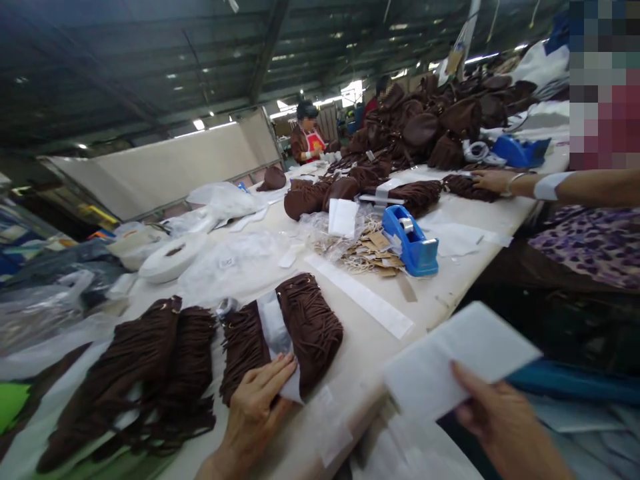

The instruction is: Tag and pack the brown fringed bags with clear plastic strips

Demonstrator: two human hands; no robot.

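Bench [360, 353] is the biggest thing; near edge runs diag. from bottom ctr up to the R. Brown bag pile [420, 127] fills its far R end, nr another person's hand [487, 181]. Fringed brown stack [150, 360] takes the near L, tight vs. next piece, so little room that side.

Fringed brown piece [313, 327] lies flat, front ctr of bench, w/ white band [274, 323] across its middle, btwn 2 fringed parts. Open top shows R of it, up to the near edge & long paper strip [365, 300]: best room to move.

White sheet [450, 347] sticks out past the near edge, its L corner by the rim. R hand [510, 420] grasps it, thumb on top, off the bench side. L hand [260, 407] lies on the band's near end, fingers straight; thumb hidden, can't tell if it pinches.

White roll [170, 259] sits back L. Blue tape dispenser [413, 243] stands beyond the strip, nr the R edge, w/ small brown tags [375, 248] heaped just beside it.
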